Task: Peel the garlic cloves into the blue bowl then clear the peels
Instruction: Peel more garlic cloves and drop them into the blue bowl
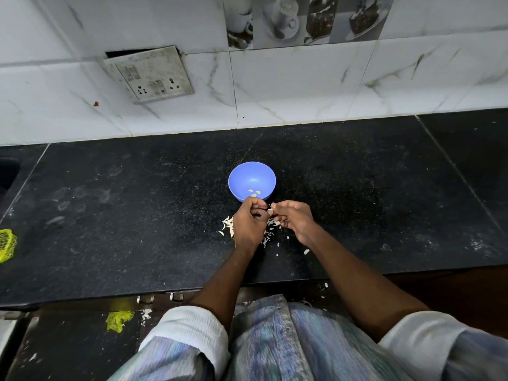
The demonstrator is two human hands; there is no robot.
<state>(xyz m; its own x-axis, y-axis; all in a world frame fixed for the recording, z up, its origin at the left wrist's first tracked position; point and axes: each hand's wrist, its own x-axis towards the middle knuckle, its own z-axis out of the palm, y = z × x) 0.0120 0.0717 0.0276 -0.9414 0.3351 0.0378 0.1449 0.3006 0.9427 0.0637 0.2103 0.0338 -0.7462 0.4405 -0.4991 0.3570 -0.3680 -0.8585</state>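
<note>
A small blue bowl (252, 184) stands on the black counter, with a few pale peeled cloves (254, 192) lying at its bottom. Just in front of the bowl my left hand (249, 224) and my right hand (294, 220) meet fingertip to fingertip. Between them they pinch a small garlic clove (270, 210), of which only a pale sliver shows. White garlic peels (228, 226) lie scattered on the counter under and around both hands.
The black granite counter (137, 215) ends at a white tiled wall with a switch and socket plate (149, 74). A yellow mesh bag (7, 244) lies at the left edge. More peel scraps and yellow mesh (118, 320) lie on the floor below.
</note>
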